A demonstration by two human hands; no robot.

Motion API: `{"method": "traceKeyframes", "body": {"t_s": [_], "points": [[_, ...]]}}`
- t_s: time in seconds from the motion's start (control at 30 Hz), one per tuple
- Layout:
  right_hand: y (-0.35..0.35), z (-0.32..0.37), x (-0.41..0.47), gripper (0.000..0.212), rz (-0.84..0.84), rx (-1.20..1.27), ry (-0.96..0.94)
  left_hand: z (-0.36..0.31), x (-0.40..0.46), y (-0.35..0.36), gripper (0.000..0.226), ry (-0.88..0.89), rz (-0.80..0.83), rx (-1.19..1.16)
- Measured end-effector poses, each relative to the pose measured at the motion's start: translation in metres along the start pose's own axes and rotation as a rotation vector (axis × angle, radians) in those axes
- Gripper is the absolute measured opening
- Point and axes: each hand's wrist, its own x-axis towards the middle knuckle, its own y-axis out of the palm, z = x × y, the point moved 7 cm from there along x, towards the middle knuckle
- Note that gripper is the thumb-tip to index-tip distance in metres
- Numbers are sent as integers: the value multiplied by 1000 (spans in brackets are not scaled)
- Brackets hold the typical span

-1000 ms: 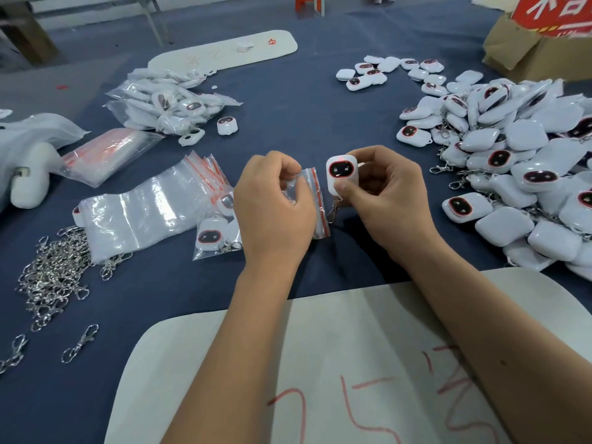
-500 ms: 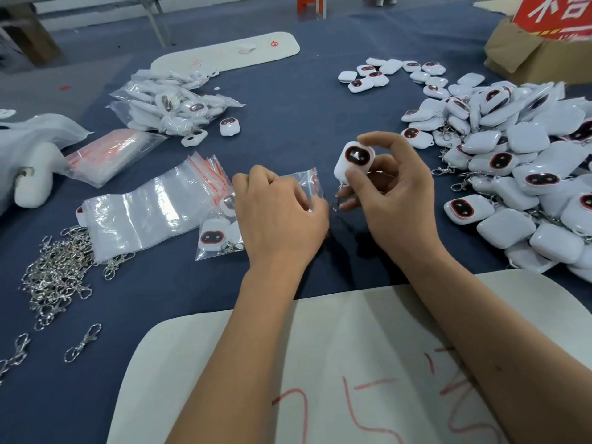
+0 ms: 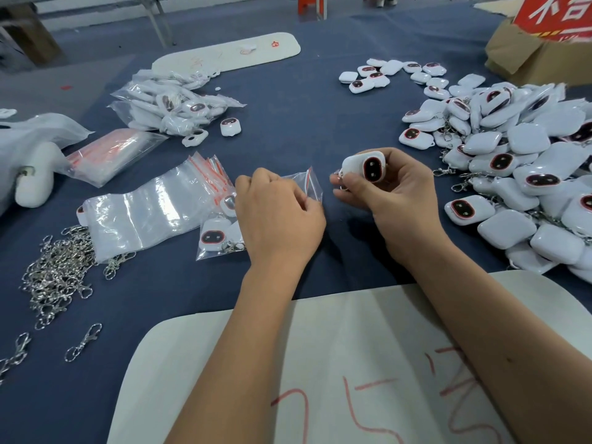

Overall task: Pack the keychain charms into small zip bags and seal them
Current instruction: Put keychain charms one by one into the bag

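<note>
- The right hand point(image 3: 392, 192) grips a white rounded plastic keychain charm with a black oval face ringed in red point(image 3: 365, 166), fingers curled round it, lifted just above the dark blue table cloth point(image 3: 288, 123)
- The left hand point(image 3: 277, 216) pinches a small clear zip bag with a red seal strip point(image 3: 309, 184), which lies low by the cloth, just beside the charm but apart from it
- The bag's mouth looks barely parted; if it stays flat, the charm may likely jam at the red strip
- The charm's metal clasp point(image 3: 340, 179) dangles below it and could snag the bag's edge or hang outside, spoiling the seal
- The stack of empty clear zip bags point(image 3: 150, 206) sits touching the left hand, so a careless tug might drag spare bags along
- The heap of unpacked white charms point(image 3: 519, 161) lies near the right forearm, which could knock it
</note>
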Motion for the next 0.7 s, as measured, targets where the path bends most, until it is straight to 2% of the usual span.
{"method": "traceKeyframes", "body": {"t_s": [0.13, 0.23, 0.43, 0.57, 0.7], "points": [[9, 3, -2, 25, 137, 43, -11, 1, 1, -3, 26, -19, -18, -144], [20, -1, -6, 18, 247, 120, 47, 2, 1, -4, 24, -11, -26, -201], [26, -3, -6, 19, 290, -224, -8, 2, 1, -9, 16, 13, -64, -286], [28, -5, -8, 23, 250, -374, 20, -3, -3, -21, 16, 116, -159, -224], [31, -2, -8, 8, 259, -476, -51, -8, -4, -29, 14, 166, -252, -215]]}}
